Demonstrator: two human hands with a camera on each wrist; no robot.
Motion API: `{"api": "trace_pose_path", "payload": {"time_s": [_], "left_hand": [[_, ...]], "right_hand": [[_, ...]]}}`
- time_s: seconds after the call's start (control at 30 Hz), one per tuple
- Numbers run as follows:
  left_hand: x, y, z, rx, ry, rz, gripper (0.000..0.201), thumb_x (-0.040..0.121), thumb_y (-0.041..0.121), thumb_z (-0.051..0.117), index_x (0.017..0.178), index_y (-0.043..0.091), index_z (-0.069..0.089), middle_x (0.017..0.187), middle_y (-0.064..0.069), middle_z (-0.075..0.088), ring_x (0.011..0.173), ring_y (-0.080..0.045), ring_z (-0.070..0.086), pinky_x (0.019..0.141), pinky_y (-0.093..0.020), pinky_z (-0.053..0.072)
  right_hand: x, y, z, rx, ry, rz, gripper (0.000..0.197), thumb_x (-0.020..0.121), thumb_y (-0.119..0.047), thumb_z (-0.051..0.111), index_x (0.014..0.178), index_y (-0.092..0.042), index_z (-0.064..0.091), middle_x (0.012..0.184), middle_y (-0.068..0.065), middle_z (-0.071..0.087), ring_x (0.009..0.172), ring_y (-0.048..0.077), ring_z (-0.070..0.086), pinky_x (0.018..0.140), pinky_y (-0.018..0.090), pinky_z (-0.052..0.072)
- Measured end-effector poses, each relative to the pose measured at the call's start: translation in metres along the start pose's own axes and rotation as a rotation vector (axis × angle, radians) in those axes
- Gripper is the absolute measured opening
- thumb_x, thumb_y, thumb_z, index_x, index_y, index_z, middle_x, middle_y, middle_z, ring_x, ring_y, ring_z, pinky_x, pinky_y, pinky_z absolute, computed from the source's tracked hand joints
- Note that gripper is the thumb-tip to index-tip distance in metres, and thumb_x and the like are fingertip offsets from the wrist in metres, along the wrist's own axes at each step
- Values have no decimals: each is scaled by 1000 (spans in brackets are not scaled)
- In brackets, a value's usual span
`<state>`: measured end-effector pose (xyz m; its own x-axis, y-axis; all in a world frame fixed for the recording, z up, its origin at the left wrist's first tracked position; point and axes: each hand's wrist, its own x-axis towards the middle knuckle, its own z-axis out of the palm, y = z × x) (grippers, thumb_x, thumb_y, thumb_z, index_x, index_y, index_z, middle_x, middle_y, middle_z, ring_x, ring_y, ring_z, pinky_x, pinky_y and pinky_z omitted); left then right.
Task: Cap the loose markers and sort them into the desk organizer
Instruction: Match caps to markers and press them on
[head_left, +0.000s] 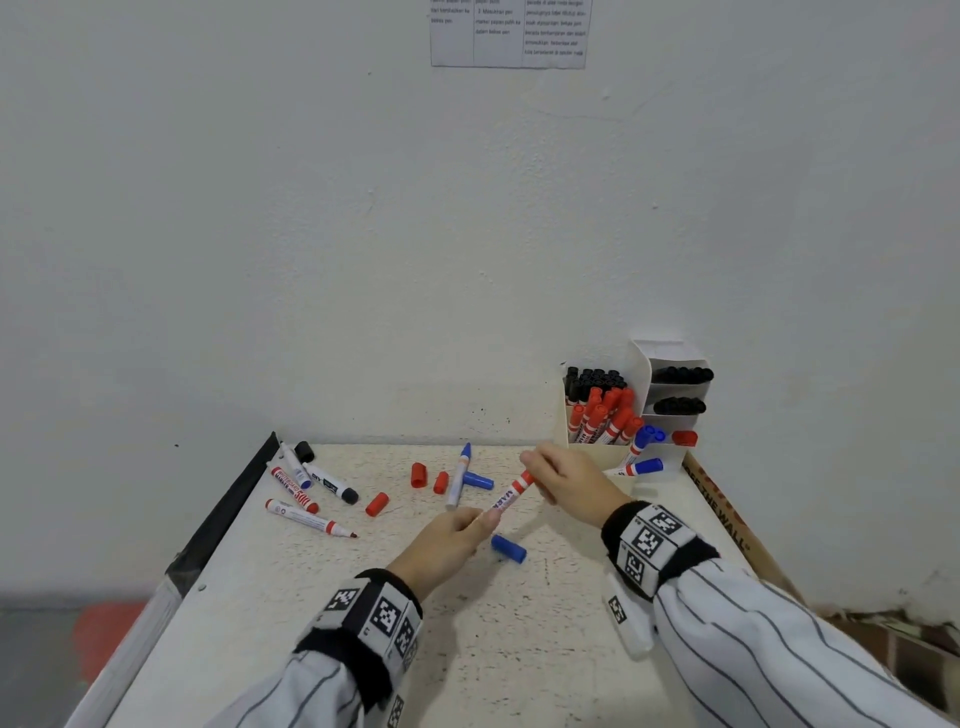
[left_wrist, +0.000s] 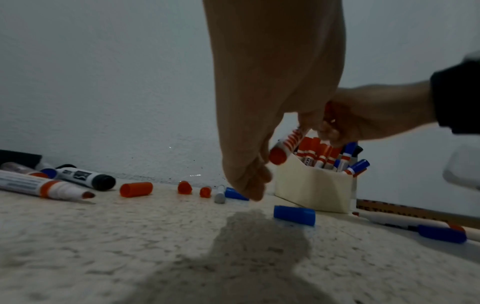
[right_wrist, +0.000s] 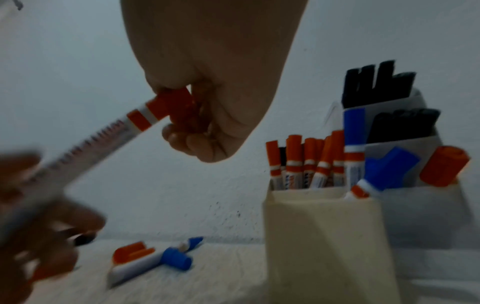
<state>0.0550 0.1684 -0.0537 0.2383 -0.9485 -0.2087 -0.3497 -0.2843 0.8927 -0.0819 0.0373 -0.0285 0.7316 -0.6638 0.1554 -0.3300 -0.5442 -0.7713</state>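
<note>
White wall and a speckled white table (head_left: 467, 649) are sitting behind the work. Just above the table, the right hand (head_left: 569, 478) is curling its fingers around the red cap (right_wrist: 179, 107) on one end of the red marker (head_left: 511, 493), and the left hand (head_left: 447, 535) is pinching the other end. To do this well, both hands should be pushing straight toward each other until the cap is sitting tight. Around them, loose red caps (head_left: 418, 475), a blue cap (head_left: 509, 548) and an open blue marker (head_left: 459, 477) are waiting. Farther right, the desk organizer (head_left: 587, 449) is holding many capped markers.
</note>
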Motion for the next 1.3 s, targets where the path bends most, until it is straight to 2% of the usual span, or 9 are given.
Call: {"api": "trace_pose_path", "payload": {"time_s": [0.07, 0.17, 0.3, 0.4, 0.5, 0.73, 0.87, 1.07, 1.3], "left_hand": [[10, -3, 9, 150, -50, -55, 62, 95, 49, 37, 145, 12, 27, 145, -7, 36, 131, -20, 37, 104, -31, 30], [20, -6, 25, 400, -101, -26, 57, 100, 30, 37, 148, 8, 17, 156, -9, 15, 142, -24, 18, 114, -32, 18], [34, -8, 35, 807, -322, -42, 50, 98, 27, 37, 145, 16, 26, 155, -6, 17, 140, -26, 21, 114, -43, 22], [42, -3, 40, 926, -122, -4, 39, 93, 27, 40, 130, 16, 45, 138, -5, 40, 125, -24, 40, 104, -42, 36], [54, 1, 42, 880, 40, 68, 41, 91, 26, 43, 131, 16, 43, 132, -4, 44, 120, -22, 44, 101, -38, 40], [91, 5, 43, 992, -138, 91, 53, 99, 24, 32, 148, 15, 14, 157, -6, 7, 145, -25, 8, 117, -43, 14], [101, 6, 43, 982, -125, 80, 44, 97, 26, 34, 140, 19, 33, 143, -3, 39, 129, -26, 40, 107, -42, 31], [102, 4, 37, 966, -53, 74, 29, 90, 16, 49, 118, 13, 52, 123, -7, 50, 109, -25, 54, 93, -34, 47], [96, -11, 21, 722, 136, 34, 28, 95, 21, 42, 120, 11, 50, 114, -4, 60, 101, -16, 57, 94, -26, 45]], "right_hand": [[3, -1, -21, 45, 77, 5, 22, 97, -28, 44, 81, -15, 52, 70, -2, 57, 51, 5, 49, 50, 14, 40], [6, 0, -56, 186, 290, 17, 12, 96, -19, 47, 92, -10, 54, 80, 2, 64, 50, 1, 56, 50, 15, 47], [11, 7, -89, 165, 457, 18, 8, 95, -15, 50, 99, -11, 55, 79, 4, 66, 60, 9, 62, 61, 18, 54], [18, 16, -100, 109, 542, 8, 4, 93, -17, 53, 97, -16, 54, 84, 9, 66, 69, 16, 63, 74, 29, 56], [24, 20, -102, 39, 604, -24, 3, 94, -16, 52, 97, -17, 53, 82, 6, 64, 72, 16, 63, 73, 28, 54], [42, 18, -93, -178, 456, -16, 12, 95, -16, 48, 101, -10, 56, 82, 1, 59, 67, 6, 55, 58, 7, 42], [54, 22, -86, -241, 367, 46, 23, 91, -9, 54, 113, -9, 55, 98, 0, 47, 89, 12, 48, 79, 18, 43], [64, 28, -73, -151, 436, 74, 22, 86, -6, 61, 76, -21, 48, 85, 9, 61, 70, 19, 57, 67, 33, 54], [67, 25, -65, -297, 384, 98, 24, 86, -17, 63, 87, -15, 39, 71, -5, 49, 66, 14, 50, 57, 22, 44]]}}
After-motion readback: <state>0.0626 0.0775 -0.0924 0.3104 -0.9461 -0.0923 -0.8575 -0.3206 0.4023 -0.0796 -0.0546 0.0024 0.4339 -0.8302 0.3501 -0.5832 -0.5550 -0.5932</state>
